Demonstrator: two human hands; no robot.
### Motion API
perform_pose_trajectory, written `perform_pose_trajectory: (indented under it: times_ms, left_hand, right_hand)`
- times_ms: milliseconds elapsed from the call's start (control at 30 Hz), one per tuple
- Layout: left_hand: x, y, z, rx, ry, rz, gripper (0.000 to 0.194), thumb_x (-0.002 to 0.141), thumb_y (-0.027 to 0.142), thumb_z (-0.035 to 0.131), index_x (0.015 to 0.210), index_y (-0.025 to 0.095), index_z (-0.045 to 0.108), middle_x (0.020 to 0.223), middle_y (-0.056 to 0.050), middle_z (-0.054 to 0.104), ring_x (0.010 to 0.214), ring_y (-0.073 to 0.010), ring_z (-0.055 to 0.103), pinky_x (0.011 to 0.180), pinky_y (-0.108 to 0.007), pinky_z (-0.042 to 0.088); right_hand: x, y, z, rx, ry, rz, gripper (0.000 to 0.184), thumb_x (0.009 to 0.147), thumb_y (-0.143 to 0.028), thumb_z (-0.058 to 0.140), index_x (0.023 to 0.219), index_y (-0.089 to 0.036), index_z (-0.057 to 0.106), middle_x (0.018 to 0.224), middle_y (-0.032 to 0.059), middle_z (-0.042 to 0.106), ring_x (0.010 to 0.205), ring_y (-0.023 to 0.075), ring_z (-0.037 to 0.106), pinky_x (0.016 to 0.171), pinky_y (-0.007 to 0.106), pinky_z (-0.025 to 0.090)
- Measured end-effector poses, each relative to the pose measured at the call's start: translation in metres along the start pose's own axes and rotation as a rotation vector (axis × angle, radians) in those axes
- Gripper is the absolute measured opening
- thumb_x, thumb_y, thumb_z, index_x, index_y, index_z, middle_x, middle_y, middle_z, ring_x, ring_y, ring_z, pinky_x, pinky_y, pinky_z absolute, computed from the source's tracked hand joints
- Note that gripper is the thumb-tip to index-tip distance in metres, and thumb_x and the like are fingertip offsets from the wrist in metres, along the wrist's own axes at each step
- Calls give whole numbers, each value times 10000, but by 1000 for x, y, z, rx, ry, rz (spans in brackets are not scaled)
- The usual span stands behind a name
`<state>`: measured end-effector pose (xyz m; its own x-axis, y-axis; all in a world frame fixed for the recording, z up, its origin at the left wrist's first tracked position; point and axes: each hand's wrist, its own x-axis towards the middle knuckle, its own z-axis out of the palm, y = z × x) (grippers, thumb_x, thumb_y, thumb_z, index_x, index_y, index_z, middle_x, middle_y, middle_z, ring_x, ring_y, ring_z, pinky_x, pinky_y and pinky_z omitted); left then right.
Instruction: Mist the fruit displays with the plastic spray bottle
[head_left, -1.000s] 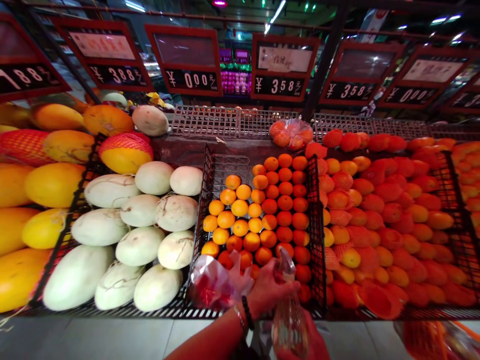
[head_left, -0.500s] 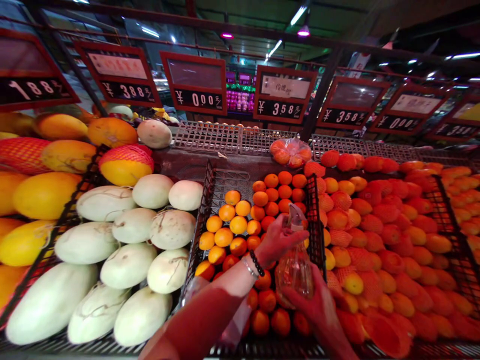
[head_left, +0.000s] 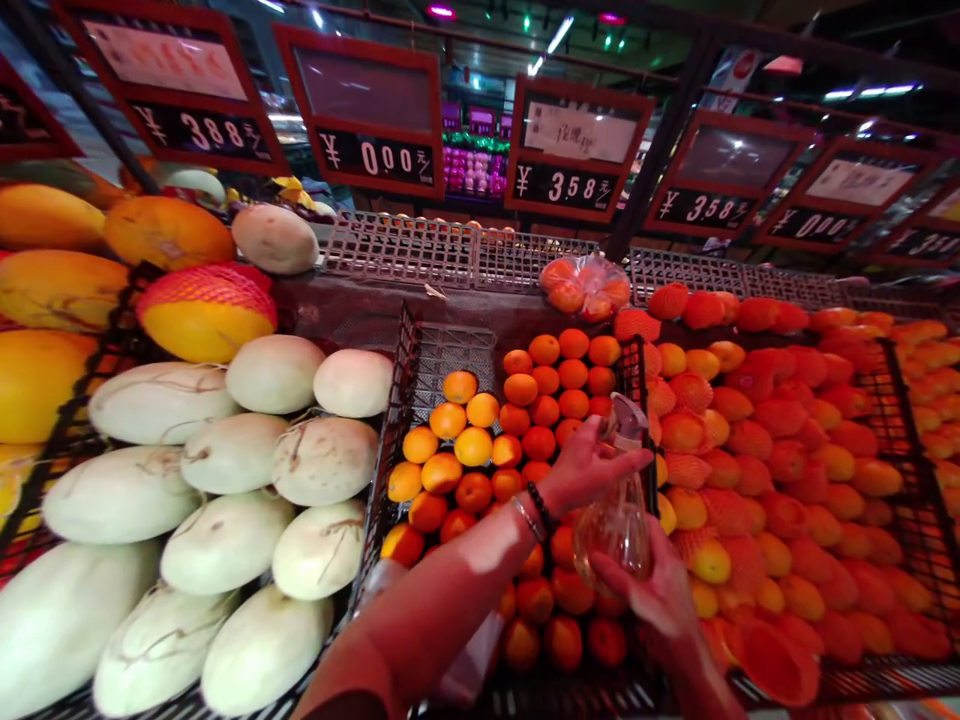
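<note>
Both my hands hold a clear spray bottle point(head_left: 619, 520) above a black wire crate point(head_left: 401, 400) full of small oranges point(head_left: 525, 420). My left hand point(head_left: 589, 465) wraps the bottle's neck and spray head from the left. My right hand point(head_left: 660, 590) cups the bottle's base from below. The nozzle sits near the crate's right wall. A crumpled plastic bag point(head_left: 465, 660) hangs under my left forearm, which wears a beaded bracelet.
Pale green melons point(head_left: 322, 460) fill the crate to the left, with yellow melons point(head_left: 202, 315) beyond. Net-wrapped oranges point(head_left: 780, 440) lie to the right. A bagged bunch of oranges point(head_left: 585, 285) rests at the back. Price signs point(head_left: 570, 185) hang overhead.
My hands have carried the bottle up from the display's front edge to above the oranges, then slightly right. The plastic bag has dropped below my left forearm.
</note>
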<state>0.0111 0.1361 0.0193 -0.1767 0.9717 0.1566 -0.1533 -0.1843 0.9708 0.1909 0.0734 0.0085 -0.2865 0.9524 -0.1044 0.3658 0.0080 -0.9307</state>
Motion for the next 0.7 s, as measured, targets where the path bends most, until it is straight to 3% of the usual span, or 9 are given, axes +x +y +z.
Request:
perform_pose_trajectory:
  times_ms: [133, 300, 367, 467, 533, 700]
  left_hand:
    - [-21, -18, -4, 39, -60, -91, 563, 781, 559, 971, 1138, 191, 739, 1059, -60, 798, 886, -205, 709, 775, -320, 568]
    - [-61, -33, 8, 122, -34, -154, 453, 779, 557, 946, 923, 201, 706, 812, 32, 648, 722, -136, 511, 646, -295, 395]
    - [-78, -37, 15, 126, -32, -198, 464, 742, 530, 972, 944, 210, 704, 842, 28, 672, 738, -144, 542, 662, -300, 406]
    - [-101, -39, 20, 16, -92, -245, 589, 717, 498, 1001, 1131, 215, 692, 1085, -38, 777, 896, -204, 698, 778, -324, 526]
    - [-118, -39, 21, -37, -119, -270, 635, 716, 492, 1012, 1168, 211, 665, 1160, -60, 778, 958, -223, 723, 823, -335, 557]
    - [-166, -42, 38, 88, -35, -332, 435, 851, 503, 913, 1066, 194, 694, 948, -1, 714, 802, -157, 599, 733, -304, 458]
  right_hand:
    - [-20, 22, 0, -109, 23, 7, 721, 766, -575, 903, 1362, -230, 688, 1133, 98, 871, 1012, 357, 837, 878, 465, 711]
    - [-53, 50, 6, -131, 45, 48, 737, 746, -555, 921, 1372, -236, 697, 1161, 97, 868, 1052, 368, 843, 938, 486, 717]
    - [-67, 62, 8, -87, 43, 72, 746, 735, -533, 931, 1372, -230, 691, 1172, 106, 866, 1058, 368, 847, 954, 486, 721]
    - [-90, 78, 7, -39, 26, 107, 771, 725, -489, 936, 1401, -236, 665, 1192, 104, 863, 1071, 367, 850, 960, 483, 728]
    - [-105, 88, 5, 6, -7, 126, 789, 713, -462, 938, 1415, -239, 651, 1209, 105, 857, 1079, 365, 849, 956, 482, 730]
    - [-143, 111, -2, 192, -108, 206, 783, 699, -369, 933, 1410, -251, 629, 1246, 121, 838, 1082, 357, 836, 924, 488, 724]
